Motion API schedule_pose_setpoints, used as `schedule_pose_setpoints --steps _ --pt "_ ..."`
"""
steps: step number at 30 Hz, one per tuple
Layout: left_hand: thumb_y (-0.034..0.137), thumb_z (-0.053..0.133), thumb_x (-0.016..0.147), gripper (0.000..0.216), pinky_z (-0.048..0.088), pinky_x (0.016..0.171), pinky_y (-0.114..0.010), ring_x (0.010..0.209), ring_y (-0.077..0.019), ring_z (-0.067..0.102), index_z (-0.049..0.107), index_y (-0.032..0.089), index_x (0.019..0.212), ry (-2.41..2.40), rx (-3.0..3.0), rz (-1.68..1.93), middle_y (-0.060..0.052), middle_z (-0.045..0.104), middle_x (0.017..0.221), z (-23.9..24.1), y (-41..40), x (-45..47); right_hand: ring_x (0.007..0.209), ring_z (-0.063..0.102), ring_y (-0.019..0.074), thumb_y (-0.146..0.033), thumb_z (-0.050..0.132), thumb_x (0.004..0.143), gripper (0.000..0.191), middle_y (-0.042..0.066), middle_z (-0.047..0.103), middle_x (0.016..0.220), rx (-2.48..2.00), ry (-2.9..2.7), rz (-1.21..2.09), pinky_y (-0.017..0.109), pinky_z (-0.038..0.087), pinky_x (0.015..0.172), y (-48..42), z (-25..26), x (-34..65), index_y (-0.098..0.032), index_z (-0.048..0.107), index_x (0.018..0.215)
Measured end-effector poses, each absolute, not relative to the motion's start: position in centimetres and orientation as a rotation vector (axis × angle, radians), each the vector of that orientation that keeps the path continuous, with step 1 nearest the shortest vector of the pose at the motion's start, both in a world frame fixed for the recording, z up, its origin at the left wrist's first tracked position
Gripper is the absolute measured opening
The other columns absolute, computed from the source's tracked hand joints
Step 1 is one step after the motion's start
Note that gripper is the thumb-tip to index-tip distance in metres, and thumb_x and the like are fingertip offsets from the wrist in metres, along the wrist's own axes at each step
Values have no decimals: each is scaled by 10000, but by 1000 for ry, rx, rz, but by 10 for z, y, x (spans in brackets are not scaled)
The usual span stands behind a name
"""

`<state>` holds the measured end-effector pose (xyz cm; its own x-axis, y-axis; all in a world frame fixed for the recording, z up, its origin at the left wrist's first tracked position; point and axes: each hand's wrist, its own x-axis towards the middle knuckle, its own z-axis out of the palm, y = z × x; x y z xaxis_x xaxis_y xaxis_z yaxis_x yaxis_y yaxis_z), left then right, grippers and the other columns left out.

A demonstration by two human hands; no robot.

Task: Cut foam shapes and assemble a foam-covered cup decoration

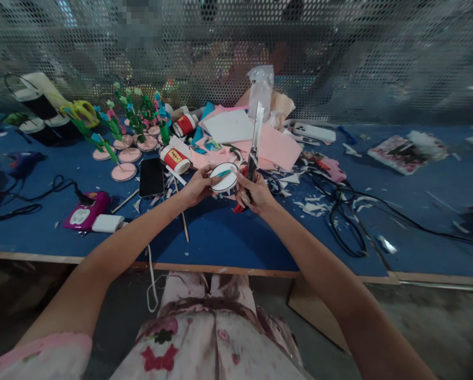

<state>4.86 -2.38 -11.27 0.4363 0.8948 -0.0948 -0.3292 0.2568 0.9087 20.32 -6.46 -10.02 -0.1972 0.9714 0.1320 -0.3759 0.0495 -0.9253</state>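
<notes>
Between my two hands is a round white disc (225,182) with a dark rim and a teal mark on its face. My left hand (200,186) grips its left edge, thumb on top. My right hand (256,191) is closed around a utility knife (252,158), whose long blade points up and away from me. Fingers of that hand also touch the disc's right edge. Just beyond lie pink paper sheets (278,148), a white sheet (229,126) and a red-and-white paper cup (175,160).
Paper flowers on pink round bases (124,171) stand at left, near a black phone (151,177). A purple power socket (86,211), wooden sticks (185,227), black cable (349,227) and paper scraps (313,206) lie about. A perforated metal screen (339,58) closes off the back.
</notes>
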Motion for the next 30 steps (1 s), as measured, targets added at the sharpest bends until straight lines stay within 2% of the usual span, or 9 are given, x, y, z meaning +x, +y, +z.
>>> schedule_pose_setpoints --steps 7,10,15,19,24,30 --pt "144 780 571 376 435 401 -170 465 -67 547 562 186 874 676 833 843 40 591 657 -113 -27 51 192 278 39 -493 756 618 411 -119 414 292 -735 -1100 1479 181 288 220 -67 -95 202 -208 462 590" --pt "135 746 617 323 400 374 -163 447 -60 517 566 185 881 661 763 800 42 556 618 -109 -28 51 192 270 40 -488 763 612 388 -116 419 292 -725 -1099 1469 180 291 221 -68 -93 203 -204 499 603" --pt "74 541 778 92 377 390 -151 410 -30 397 556 159 808 617 572 737 31 446 562 -98 -28 44 216 310 41 -458 775 613 387 -95 417 305 -678 -1065 1411 181 325 234 -64 -97 204 -196 502 528" --pt "30 422 827 180 341 356 -143 366 -25 320 491 162 727 592 377 751 28 372 553 -91 -30 40 227 352 49 -463 750 653 405 -74 444 319 -726 -1077 1370 188 384 265 -60 -101 206 -193 486 506" --pt "51 389 859 155 302 325 -123 342 -23 319 452 163 771 490 250 741 48 328 544 -89 -33 34 216 344 55 -466 751 641 347 -89 466 326 -793 -1099 1361 191 392 276 -59 -103 207 -180 555 659" --pt "74 361 875 165 301 321 -113 352 -22 372 496 157 921 465 222 774 32 428 596 -88 -32 31 190 320 61 -540 731 623 449 -82 396 280 -891 -1021 1339 211 340 241 -58 -105 206 -190 470 515"
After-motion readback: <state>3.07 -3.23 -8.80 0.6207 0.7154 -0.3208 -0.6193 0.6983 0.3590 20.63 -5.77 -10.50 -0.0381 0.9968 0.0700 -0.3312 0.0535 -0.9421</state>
